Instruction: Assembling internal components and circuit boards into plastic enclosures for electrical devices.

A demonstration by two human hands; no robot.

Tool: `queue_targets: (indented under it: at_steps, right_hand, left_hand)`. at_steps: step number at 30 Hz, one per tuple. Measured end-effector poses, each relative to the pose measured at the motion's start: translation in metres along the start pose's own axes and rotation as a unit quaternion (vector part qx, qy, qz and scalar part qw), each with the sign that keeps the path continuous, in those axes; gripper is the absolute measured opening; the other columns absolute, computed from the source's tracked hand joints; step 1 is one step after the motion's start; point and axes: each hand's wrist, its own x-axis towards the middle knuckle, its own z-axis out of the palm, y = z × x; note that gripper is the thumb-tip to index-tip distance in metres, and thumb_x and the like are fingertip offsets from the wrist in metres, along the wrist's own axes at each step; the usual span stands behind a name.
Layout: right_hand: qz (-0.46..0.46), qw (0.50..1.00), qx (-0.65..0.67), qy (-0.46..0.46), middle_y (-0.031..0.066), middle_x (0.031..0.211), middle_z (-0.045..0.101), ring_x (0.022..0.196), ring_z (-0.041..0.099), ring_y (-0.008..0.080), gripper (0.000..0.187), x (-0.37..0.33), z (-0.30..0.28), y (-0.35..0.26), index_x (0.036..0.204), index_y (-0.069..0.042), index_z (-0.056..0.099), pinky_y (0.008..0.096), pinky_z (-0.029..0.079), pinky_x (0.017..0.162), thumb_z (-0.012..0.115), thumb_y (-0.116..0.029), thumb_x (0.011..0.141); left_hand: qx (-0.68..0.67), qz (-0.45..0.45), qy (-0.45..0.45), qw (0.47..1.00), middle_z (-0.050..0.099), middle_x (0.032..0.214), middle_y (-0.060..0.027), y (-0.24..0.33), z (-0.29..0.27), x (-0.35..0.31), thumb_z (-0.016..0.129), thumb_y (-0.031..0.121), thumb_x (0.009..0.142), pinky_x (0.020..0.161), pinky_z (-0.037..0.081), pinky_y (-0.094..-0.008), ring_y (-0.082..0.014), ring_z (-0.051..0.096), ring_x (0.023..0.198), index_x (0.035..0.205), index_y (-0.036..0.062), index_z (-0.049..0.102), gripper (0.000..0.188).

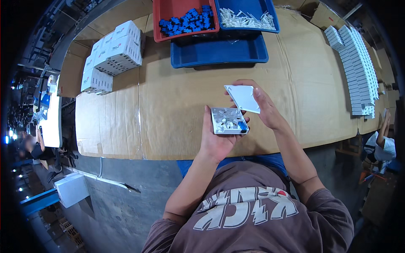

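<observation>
Hands are meeting over the near edge of the cardboard-covered worktop [177,105], just in front of your chest. Your left hand [215,141] is cupping a small white box base [228,121] from below, thumb along its left side and fingers wrapped under and gripping it; the base is lying open side up, showing white ribs inside and a blue insert [243,126] at its right corner. Your right hand [263,107] is holding a white square lid [243,98] tilted above the base, fingers curled behind it and pinching it, its lower edge touching or just beside the base's far rim; you cannot tell which.

Farther back on the worktop, a red bin [162,17] is holding blue parts [185,22], and beside it a blue bin [270,17] is holding white parts [247,20]; both are sitting on a larger blue tray [219,52]. To your left, white cartons [112,55] are stacked in a cluster. To your right, rows of finished white boxes [358,71] are lining the worktop's edge. Another person's arm [382,139] is showing at the far right.
</observation>
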Motion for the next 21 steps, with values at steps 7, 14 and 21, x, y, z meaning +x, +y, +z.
queue_targets:
  at_steps: [7,14,21]
  right_hand:
    - [-0.011,0.995,-0.096,-0.021,0.0143,0.136,0.065,0.121,0.063,0.0218,0.075,-0.002,0.003,0.003,0.148,-0.005,0.055,0.0334,0.053,0.094,0.043,-0.065,0.106]
    - [-0.057,0.987,-0.135,-0.063,0.0141,0.137,0.062,0.127,0.058,0.0242,0.066,0.002,0.007,0.010,0.144,-0.001,0.059,0.0357,0.045,0.108,0.050,-0.054,0.107]
    - [-0.035,0.983,-0.159,-0.090,0.0127,0.129,0.065,0.120,0.060,0.0253,0.045,0.003,0.010,0.007,0.138,-0.003,0.064,0.0374,0.046,0.105,0.059,-0.034,0.106]
  left_hand:
    - [0.003,0.000,0.042,0.999,0.063,0.135,-0.0221,-0.002,0.003,0.001,0.032,0.069,0.106,0.100,0.053,-0.0537,-0.0379,0.064,0.121,0.146,0.0043,0.050,0.078]
    - [0.020,0.009,0.015,1.000,0.062,0.137,-0.0140,0.001,-0.001,0.006,0.030,0.070,0.106,0.104,0.050,-0.0538,-0.0358,0.063,0.122,0.148,0.0102,0.049,0.075]
    - [0.033,0.014,0.124,0.992,0.056,0.145,-0.0116,-0.005,0.012,0.006,0.024,0.070,0.106,0.110,0.046,-0.0549,-0.0327,0.055,0.132,0.150,0.0184,0.048,0.072]
